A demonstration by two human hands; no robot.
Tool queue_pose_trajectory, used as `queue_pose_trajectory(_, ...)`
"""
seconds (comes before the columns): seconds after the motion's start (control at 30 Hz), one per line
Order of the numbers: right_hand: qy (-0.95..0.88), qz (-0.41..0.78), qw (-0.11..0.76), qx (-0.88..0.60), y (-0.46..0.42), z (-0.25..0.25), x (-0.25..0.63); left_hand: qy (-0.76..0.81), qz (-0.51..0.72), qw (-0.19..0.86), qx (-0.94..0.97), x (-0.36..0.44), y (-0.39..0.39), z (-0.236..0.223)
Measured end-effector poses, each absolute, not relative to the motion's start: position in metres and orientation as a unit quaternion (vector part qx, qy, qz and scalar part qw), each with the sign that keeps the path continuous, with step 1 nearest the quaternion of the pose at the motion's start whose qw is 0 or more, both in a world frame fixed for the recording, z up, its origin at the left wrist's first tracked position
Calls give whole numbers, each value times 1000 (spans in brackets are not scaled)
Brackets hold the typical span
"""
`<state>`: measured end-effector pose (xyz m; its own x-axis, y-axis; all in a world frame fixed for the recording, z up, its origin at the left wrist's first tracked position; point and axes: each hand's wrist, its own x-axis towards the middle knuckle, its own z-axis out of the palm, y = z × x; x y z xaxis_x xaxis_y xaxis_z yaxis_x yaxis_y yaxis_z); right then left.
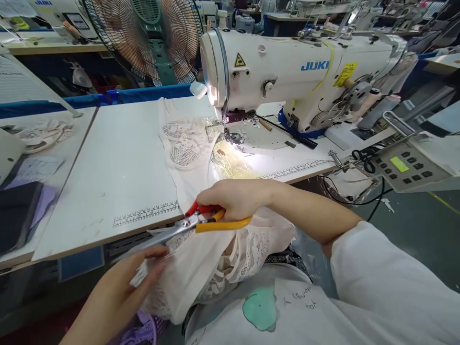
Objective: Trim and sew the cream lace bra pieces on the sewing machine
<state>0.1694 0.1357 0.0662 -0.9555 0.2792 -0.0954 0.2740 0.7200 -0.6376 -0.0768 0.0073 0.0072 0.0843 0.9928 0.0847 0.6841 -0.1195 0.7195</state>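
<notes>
My right hand (pixel 237 199) is wrapped round the handles of a pair of scissors (pixel 179 227), with orange and red grips and long blades pointing left and down. Below the blades, my left hand (pixel 125 282) pinches the edge of a cream lace garment (pixel 204 263) that lies bunched over my lap. A small white tag-like piece (pixel 140 274) shows between the left fingers; motion blurs it a little. Another part of cream lace fabric (pixel 185 143) lies flat on the table beside the needle of the sewing machine (pixel 266 67). Whether both parts are joined is hidden behind my right hand.
The white table (pixel 118 148) has a printed ruler along its front edge. A fan (pixel 151 33) stands behind it. A control panel (pixel 402 165) juts out at the right. A dark flat object (pixel 19 213) and papers lie at the left; a purple basket (pixel 153 328) sits below.
</notes>
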Motion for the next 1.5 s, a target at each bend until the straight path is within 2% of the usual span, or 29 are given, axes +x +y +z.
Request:
queue_pose_trajectory(0.13, -930, 360, 9, -76, 128, 82, 158, 538, 337, 278, 721, -38, 10, 27)
queue_pose_trajectory(0.3, -937, 339, 5, -87, 136, 81, 155, 612, 435, 341, 566, -15, 19, 21)
queue_pose_trajectory(0.43, -931, 338, 16, -135, 148, 77, 162, 593, 404, 463, 521, -25, 29, 11)
queue_pose_trajectory(0.53, -926, 347, 29, -149, 152, 75, 166, 571, 398, 506, 509, -25, 31, 14)
queue_pose_trajectory(0.73, -913, 385, 64, -118, 152, 68, 163, 593, 448, 503, 441, -9, 27, 25)
queue_pose_trajectory(0.97, -930, 344, 78, -105, 152, 68, 157, 606, 463, 468, 446, -1, 26, 30)
queue_pose_trajectory(1.5, -943, 323, 62, -60, 153, 72, 153, 632, 404, 486, 449, -25, 28, 16)
